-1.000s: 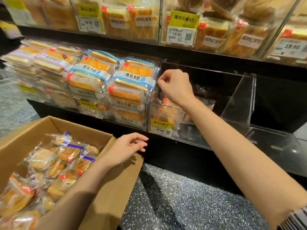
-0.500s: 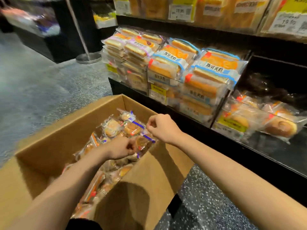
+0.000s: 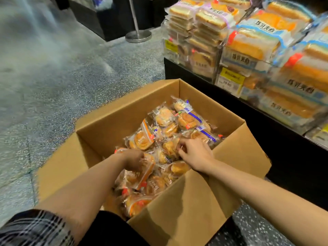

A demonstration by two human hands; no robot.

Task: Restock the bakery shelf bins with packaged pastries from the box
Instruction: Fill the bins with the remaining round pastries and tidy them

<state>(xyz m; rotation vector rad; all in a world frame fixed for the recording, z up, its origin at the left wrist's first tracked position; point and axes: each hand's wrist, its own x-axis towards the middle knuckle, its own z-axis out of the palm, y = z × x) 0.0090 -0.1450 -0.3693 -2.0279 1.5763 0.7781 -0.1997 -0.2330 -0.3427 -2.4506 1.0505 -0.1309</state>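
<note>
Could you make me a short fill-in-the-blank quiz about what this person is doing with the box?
1. Both hands reach into an open ____ box.
2. The packaged pastries inside are wrapped in clear ____.
3. The left hand and right hand are both ____ the box.
4. The metal stand base rests on the ____.

Missing words: cardboard; plastic; inside; floor

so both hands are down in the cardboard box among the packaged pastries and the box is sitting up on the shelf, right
Not quite. Both the left hand and right hand are in the cardboard box among the packaged pastries, but the head view shows the box down beside the shelf, not on it.
</note>
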